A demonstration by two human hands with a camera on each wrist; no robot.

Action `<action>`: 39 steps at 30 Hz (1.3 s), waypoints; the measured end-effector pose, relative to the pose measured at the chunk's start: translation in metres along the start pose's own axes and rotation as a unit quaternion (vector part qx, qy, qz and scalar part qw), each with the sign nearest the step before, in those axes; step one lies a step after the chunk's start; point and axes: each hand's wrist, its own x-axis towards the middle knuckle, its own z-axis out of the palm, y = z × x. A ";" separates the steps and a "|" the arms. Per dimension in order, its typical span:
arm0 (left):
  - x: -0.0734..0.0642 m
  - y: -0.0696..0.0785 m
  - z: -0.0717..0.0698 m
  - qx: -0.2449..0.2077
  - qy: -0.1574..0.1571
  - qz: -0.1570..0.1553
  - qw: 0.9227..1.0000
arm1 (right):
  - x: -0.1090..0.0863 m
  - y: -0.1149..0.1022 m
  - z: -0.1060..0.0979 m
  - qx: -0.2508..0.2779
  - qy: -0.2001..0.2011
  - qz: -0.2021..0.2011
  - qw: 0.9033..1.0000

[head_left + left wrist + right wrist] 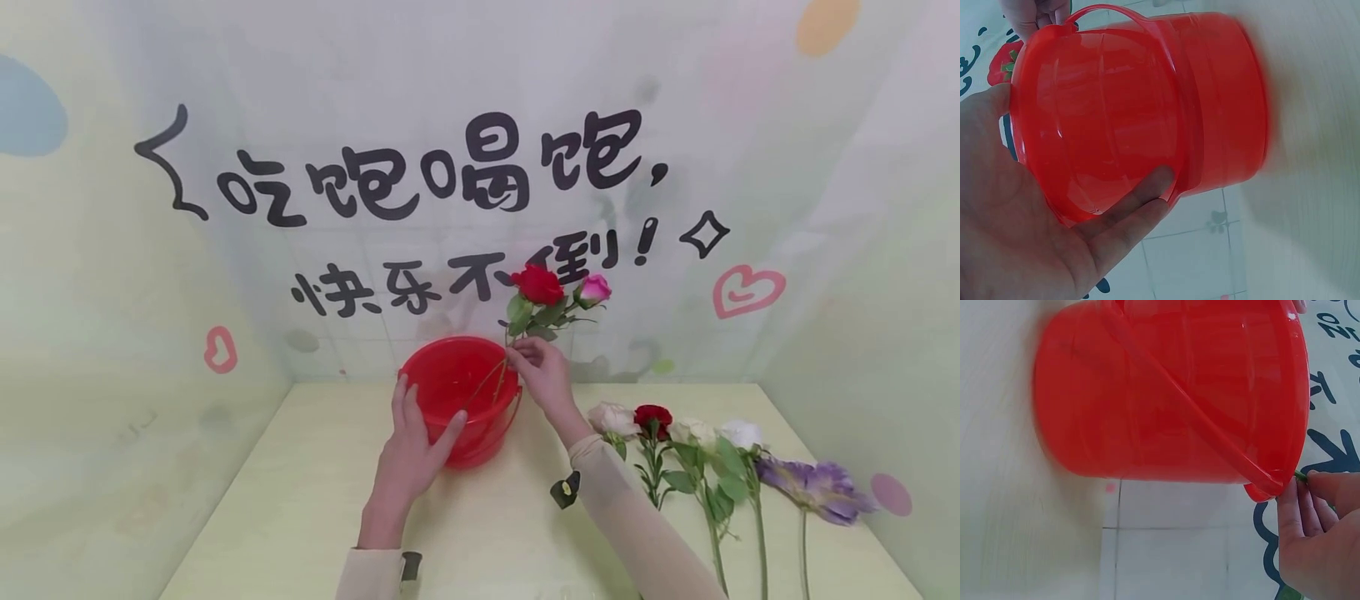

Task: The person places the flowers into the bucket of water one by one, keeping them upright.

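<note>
A red bucket (461,442) with a handle stands upright toward the back of the table. My left hand (411,450) spans its near left side, with fairly straight fingers and thumb touching the wall and rim. At the right rim my right hand (543,375) pinches the green stem of a red rose (540,285). A pink rose (595,289) leans beside it; whether its stem is also in the pinch I cannot tell. Thin stems slant down inside the bucket, and both blooms stand above the rim. The right wrist view shows thumb and fingertips on a stem (1301,477).
On the table's right lie several loose flowers: a pale pink bloom (612,418), a dark red one (653,420), a cream one (693,433), a white one (741,433) and a purple one (817,490). A printed backdrop (375,75) rises behind the table (285,517).
</note>
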 end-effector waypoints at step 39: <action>0.000 0.002 -0.001 0.003 -0.005 -0.011 1.000 | 0.003 0.004 -0.019 0.059 -0.054 0.098 0.992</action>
